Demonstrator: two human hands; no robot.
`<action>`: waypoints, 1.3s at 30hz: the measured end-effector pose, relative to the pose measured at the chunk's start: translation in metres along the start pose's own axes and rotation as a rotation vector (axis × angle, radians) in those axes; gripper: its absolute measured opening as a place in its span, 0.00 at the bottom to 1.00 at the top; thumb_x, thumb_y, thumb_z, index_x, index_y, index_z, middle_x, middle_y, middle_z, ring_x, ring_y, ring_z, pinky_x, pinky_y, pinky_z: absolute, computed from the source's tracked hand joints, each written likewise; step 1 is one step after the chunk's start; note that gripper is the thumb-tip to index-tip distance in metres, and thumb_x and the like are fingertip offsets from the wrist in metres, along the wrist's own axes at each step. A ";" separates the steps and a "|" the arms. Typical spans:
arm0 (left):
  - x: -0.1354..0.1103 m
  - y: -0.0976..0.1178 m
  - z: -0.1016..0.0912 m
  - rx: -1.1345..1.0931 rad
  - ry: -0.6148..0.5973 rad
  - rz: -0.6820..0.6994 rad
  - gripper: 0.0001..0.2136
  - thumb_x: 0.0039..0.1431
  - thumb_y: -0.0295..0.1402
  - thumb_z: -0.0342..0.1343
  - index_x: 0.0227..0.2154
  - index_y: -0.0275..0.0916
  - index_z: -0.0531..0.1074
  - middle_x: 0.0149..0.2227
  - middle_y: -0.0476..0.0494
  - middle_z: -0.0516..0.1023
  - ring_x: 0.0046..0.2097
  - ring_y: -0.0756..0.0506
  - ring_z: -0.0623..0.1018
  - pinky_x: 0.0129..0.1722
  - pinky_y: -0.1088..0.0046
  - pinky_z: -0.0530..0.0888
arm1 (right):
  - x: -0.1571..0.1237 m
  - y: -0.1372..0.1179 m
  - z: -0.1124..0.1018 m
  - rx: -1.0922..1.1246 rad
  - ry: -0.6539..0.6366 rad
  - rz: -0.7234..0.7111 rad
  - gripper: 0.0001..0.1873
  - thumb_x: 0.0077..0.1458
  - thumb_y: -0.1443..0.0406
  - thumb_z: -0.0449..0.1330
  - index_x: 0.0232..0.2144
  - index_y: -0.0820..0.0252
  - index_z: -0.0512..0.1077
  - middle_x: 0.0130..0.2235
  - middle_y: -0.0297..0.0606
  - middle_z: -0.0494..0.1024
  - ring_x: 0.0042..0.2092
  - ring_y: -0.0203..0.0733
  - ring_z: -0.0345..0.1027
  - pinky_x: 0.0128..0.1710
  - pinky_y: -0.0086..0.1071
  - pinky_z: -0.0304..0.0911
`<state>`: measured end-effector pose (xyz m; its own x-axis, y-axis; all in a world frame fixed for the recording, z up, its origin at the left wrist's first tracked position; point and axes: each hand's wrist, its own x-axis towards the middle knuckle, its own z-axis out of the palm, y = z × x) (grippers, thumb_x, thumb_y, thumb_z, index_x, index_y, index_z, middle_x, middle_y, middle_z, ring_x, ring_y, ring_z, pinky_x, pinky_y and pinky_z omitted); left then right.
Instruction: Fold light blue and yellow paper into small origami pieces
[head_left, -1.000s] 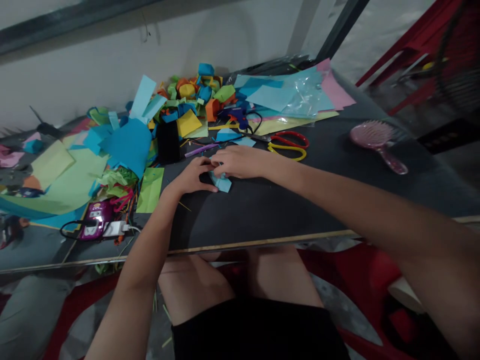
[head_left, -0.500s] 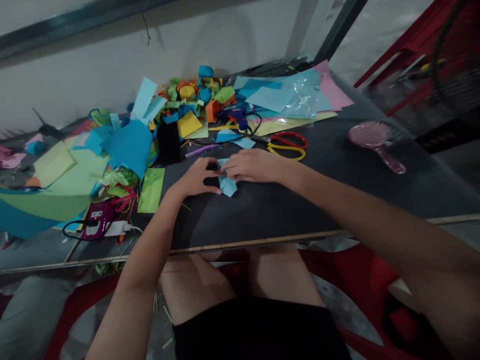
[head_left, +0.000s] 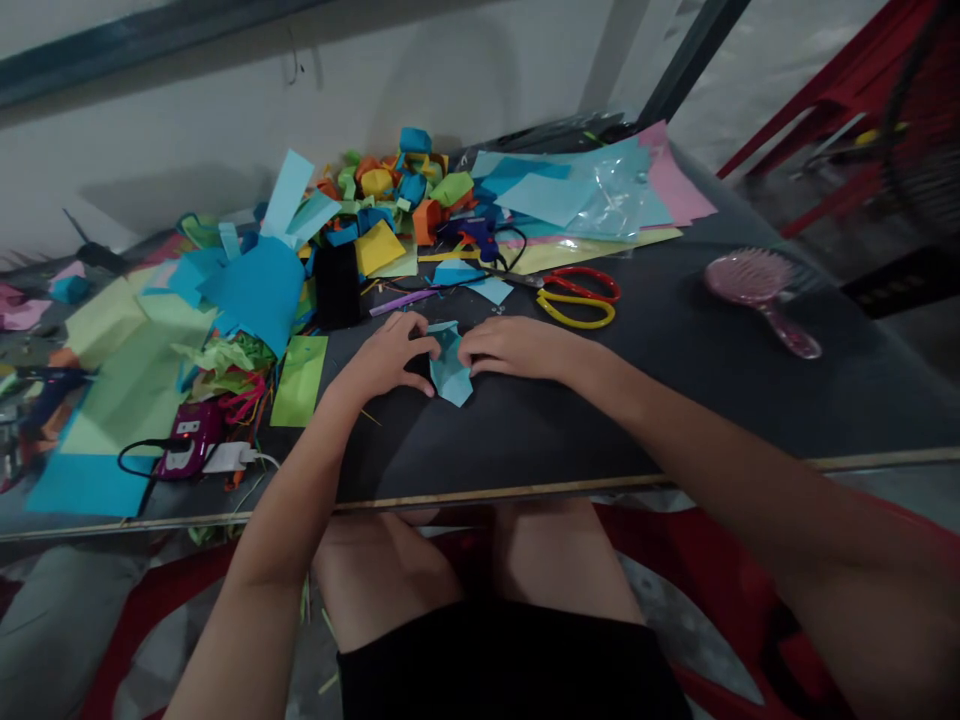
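Note:
A light blue folded paper (head_left: 452, 372) lies on the dark table in front of me, its upper part spread into a hollow shape with creased edges. My left hand (head_left: 391, 355) grips its left edge with curled fingertips, the thumb lower down by the side. At the right edge, the bent fingers of my right hand (head_left: 517, 348) pinch the paper. Just behind my hands are a purple stick (head_left: 403, 302) and light blue paper scraps (head_left: 491, 289). Scissors (head_left: 577, 297) with one red and one yellow handle rest beyond my right hand.
Folded colored paper pieces (head_left: 375, 185) are heaped against the wall, beside a blue glue gun (head_left: 480, 238). A black phone-like slab (head_left: 337, 287) and green paper (head_left: 300, 380) lie left. A pink hairbrush (head_left: 757, 290) sits right. A purple power socket (head_left: 191, 440) is near the front edge.
My right hand has moved slightly right, off the paper's top to its edge, and the paper looks more opened. At far left, the raised sheets now lie flat, exposing dark items behind them.

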<state>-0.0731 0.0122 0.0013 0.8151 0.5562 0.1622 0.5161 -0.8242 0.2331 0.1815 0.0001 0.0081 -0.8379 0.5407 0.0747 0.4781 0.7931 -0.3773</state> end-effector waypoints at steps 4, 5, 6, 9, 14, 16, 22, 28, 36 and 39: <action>-0.001 -0.002 -0.002 -0.030 0.024 0.020 0.13 0.57 0.45 0.62 0.39 0.43 0.77 0.51 0.38 0.67 0.57 0.37 0.67 0.56 0.57 0.68 | 0.004 0.003 -0.003 0.164 0.000 0.080 0.08 0.59 0.62 0.61 0.41 0.57 0.74 0.40 0.39 0.80 0.39 0.42 0.73 0.37 0.31 0.61; -0.001 -0.002 -0.002 -0.045 0.026 0.027 0.12 0.58 0.43 0.61 0.40 0.43 0.78 0.53 0.38 0.67 0.58 0.37 0.67 0.57 0.56 0.67 | 0.005 0.004 -0.004 0.211 0.002 0.089 0.09 0.59 0.62 0.61 0.42 0.57 0.74 0.41 0.39 0.81 0.40 0.41 0.74 0.38 0.31 0.61; 0.000 -0.002 -0.002 -0.056 0.027 0.031 0.10 0.60 0.42 0.60 0.40 0.44 0.78 0.54 0.38 0.68 0.59 0.37 0.67 0.58 0.55 0.66 | 0.005 0.004 -0.005 0.250 0.009 0.097 0.09 0.59 0.62 0.61 0.42 0.58 0.74 0.41 0.40 0.81 0.40 0.41 0.74 0.39 0.31 0.62; 0.002 -0.001 -0.002 -0.076 0.036 0.030 0.09 0.62 0.39 0.58 0.41 0.43 0.78 0.58 0.37 0.69 0.62 0.37 0.67 0.60 0.54 0.65 | 0.005 0.007 -0.003 0.309 0.060 0.125 0.09 0.60 0.62 0.60 0.41 0.59 0.76 0.41 0.40 0.82 0.40 0.40 0.75 0.40 0.31 0.63; 0.004 0.004 -0.002 -0.041 0.050 0.003 0.12 0.60 0.45 0.60 0.37 0.43 0.77 0.58 0.41 0.73 0.63 0.37 0.67 0.61 0.54 0.64 | 0.003 0.006 0.007 0.219 0.161 0.131 0.08 0.60 0.61 0.60 0.37 0.57 0.78 0.40 0.38 0.83 0.40 0.41 0.75 0.39 0.31 0.61; 0.004 0.006 -0.001 0.007 0.060 -0.012 0.11 0.61 0.44 0.60 0.36 0.43 0.77 0.55 0.43 0.76 0.62 0.38 0.69 0.58 0.56 0.65 | 0.003 0.002 0.009 0.158 0.166 0.145 0.08 0.60 0.62 0.60 0.38 0.56 0.78 0.42 0.38 0.82 0.42 0.42 0.74 0.37 0.31 0.60; 0.002 0.012 -0.003 0.204 0.100 -0.005 0.10 0.66 0.40 0.54 0.39 0.43 0.78 0.43 0.43 0.80 0.50 0.41 0.75 0.45 0.63 0.68 | 0.007 -0.014 0.008 -0.160 0.185 0.113 0.10 0.63 0.68 0.56 0.37 0.57 0.78 0.41 0.38 0.82 0.43 0.43 0.71 0.35 0.33 0.56; 0.004 0.015 0.001 0.390 0.128 0.077 0.13 0.70 0.36 0.48 0.36 0.40 0.76 0.37 0.44 0.80 0.40 0.44 0.75 0.36 0.67 0.66 | 0.009 -0.020 0.008 -0.425 0.162 0.076 0.14 0.64 0.72 0.51 0.37 0.62 0.77 0.36 0.42 0.80 0.38 0.43 0.66 0.32 0.36 0.50; 0.005 0.019 0.006 0.433 0.143 0.073 0.12 0.69 0.32 0.48 0.35 0.38 0.75 0.36 0.44 0.80 0.37 0.46 0.76 0.33 0.69 0.68 | 0.009 -0.025 0.019 -0.476 0.227 0.117 0.14 0.64 0.73 0.51 0.36 0.61 0.77 0.35 0.40 0.80 0.36 0.41 0.66 0.31 0.36 0.50; 0.005 0.019 0.006 0.413 0.155 0.051 0.13 0.70 0.34 0.46 0.37 0.37 0.75 0.36 0.42 0.80 0.37 0.46 0.76 0.32 0.69 0.68 | 0.009 -0.026 0.022 -0.485 0.240 0.137 0.16 0.65 0.72 0.48 0.37 0.62 0.77 0.35 0.40 0.80 0.34 0.40 0.66 0.31 0.36 0.49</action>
<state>-0.0573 -0.0013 0.0005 0.8094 0.4971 0.3127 0.5637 -0.8070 -0.1761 0.1558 -0.0220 -0.0020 -0.7029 0.6520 0.2843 0.6927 0.7182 0.0657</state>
